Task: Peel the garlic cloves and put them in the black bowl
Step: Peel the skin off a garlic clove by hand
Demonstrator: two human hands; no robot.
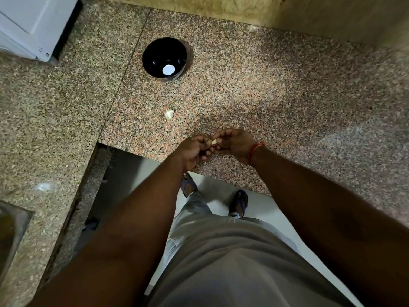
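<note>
Garlic clove pinched between curled fingertips of left hand and right hand, above granite counter.

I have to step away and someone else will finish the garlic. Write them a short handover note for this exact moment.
Hands: left hand and right hand both pinch one garlic clove between the fingertips, above the front edge of the granite counter. How much skin is off is too small to tell.
Things: a second garlic piece lies on the counter, between the hands and the black bowl. The bowl stands farther back; only a bright round spot shows inside it, no clove that I can make out.
Done: apparently nothing in the bowl yet.
Left: finish this clove, bowl it, then deal with the piece on the counter.
</note>
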